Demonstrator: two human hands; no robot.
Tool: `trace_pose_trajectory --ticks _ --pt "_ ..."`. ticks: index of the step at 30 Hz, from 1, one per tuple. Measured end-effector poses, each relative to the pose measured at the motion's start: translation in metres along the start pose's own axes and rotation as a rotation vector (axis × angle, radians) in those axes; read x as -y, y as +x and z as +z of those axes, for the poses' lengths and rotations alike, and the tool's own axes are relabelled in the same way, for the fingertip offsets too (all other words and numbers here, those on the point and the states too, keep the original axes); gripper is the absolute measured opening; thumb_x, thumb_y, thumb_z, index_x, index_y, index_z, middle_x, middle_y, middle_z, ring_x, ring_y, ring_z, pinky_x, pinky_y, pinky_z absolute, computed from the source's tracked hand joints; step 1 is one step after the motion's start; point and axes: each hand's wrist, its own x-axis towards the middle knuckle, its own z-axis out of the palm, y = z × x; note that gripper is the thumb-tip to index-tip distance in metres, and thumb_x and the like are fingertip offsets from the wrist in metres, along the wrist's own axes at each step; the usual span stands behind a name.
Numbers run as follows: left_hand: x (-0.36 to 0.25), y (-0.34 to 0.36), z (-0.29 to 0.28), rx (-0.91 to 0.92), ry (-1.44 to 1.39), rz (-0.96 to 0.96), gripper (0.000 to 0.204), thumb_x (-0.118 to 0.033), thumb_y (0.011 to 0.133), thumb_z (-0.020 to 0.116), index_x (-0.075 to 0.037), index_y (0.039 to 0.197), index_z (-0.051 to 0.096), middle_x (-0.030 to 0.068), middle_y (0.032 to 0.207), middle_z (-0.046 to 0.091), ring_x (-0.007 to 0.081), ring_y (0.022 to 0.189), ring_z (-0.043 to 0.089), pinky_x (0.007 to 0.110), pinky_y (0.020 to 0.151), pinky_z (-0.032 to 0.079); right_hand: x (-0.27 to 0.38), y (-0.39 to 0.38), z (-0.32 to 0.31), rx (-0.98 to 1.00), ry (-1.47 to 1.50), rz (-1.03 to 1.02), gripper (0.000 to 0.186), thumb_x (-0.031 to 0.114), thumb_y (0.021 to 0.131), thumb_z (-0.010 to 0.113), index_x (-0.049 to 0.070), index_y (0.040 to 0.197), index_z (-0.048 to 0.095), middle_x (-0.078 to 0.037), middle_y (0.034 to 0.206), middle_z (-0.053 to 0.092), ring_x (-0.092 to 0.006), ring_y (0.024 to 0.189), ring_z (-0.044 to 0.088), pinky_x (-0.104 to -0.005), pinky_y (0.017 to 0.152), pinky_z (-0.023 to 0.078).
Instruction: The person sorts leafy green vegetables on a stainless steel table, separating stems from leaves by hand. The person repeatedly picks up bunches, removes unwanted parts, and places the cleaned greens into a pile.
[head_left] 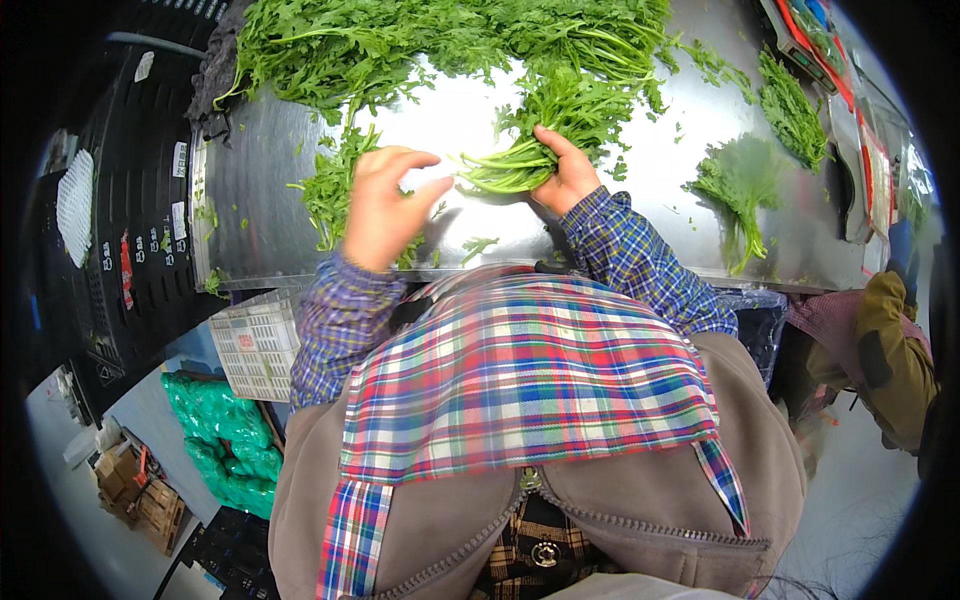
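My right hand [567, 178] is wrapped round a bunch of chrysanthemum greens [575, 105], its thumb across the stems. The cut stem ends point left, and the leaves spread up and to the right. Just left of those stem ends is my left hand [383, 208], its thumb and fingers apart with nothing seen between them. Loose sprigs [330, 190] lie beside the left hand on the metal table [260, 190]. A big heap of the same greens [400, 40] covers the table's far side.
Two separate bunches, one near [742, 190] and one farther [790, 110], lie at the right, by a scale [805, 50]. Black crates [130, 210] stand at the left. Below are a white crate [255, 345] and a green plastic-wrapped bundle [225, 440]. Another person's sleeve [895, 350] shows right.
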Motion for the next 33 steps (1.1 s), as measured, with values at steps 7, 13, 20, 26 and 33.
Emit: trace_pose_trajectory --ticks 7,13,20,26,33 --pt "-0.025 0.01 0.032 0.09 0.04 0.008 0.009 -0.013 0.077 0.065 -0.005 0.08 0.063 0.0076 0.081 0.059 0.0252 0.079 0.054 0.035 0.072 0.042 0.0 -0.008 -0.003 0.099 0.068 0.013 0.029 0.015 0.09 0.056 -0.002 0.112 0.048 -0.018 0.11 0.055 -0.0313 0.107 0.052 -0.0483 0.1 0.038" --pt "-0.001 0.003 0.01 0.114 -0.302 -0.211 0.011 -0.013 0.081 0.063 -0.002 0.083 0.061 0.0084 0.079 0.057 0.0214 0.077 0.055 0.03 0.07 0.044 0.0 -0.005 -0.005 0.067 0.112 0.006 0.029 0.015 0.089 0.056 -0.001 0.113 0.049 -0.018 0.118 0.052 -0.0329 0.112 0.049 -0.0499 0.105 0.033" --pt "0.057 -0.007 -0.064 -0.094 0.854 -0.212 0.016 -0.009 0.085 0.059 -0.009 0.101 0.064 0.008 0.093 0.062 0.0171 0.081 0.059 0.026 0.072 0.045 0.009 0.004 -0.013 0.073 0.12 -0.022 0.026 0.015 0.088 0.058 0.001 0.108 0.05 -0.017 0.11 0.054 -0.0308 0.105 0.052 -0.0491 0.101 0.037" --pt "0.035 -0.001 -0.029 0.102 -0.527 -0.469 0.02 -0.012 0.088 0.06 -0.004 0.106 0.063 0.0066 0.084 0.067 0.0123 0.081 0.063 0.025 0.069 0.049 0.006 0.007 -0.015 0.15 0.111 -0.021 0.022 0.01 0.089 0.056 0.0 0.107 0.049 -0.016 0.109 0.054 -0.0303 0.103 0.053 -0.0479 0.1 0.039" --pt "0.007 0.026 0.015 0.238 -0.525 -0.294 0.024 -0.019 0.083 0.066 -0.004 0.101 0.063 0.0041 0.093 0.063 0.0123 0.081 0.057 0.026 0.07 0.047 0.008 -0.004 -0.022 0.347 -0.003 -0.039 0.039 0.006 0.083 0.05 -0.01 0.118 0.048 -0.024 0.117 0.055 -0.0345 0.114 0.051 -0.0479 0.104 0.035"
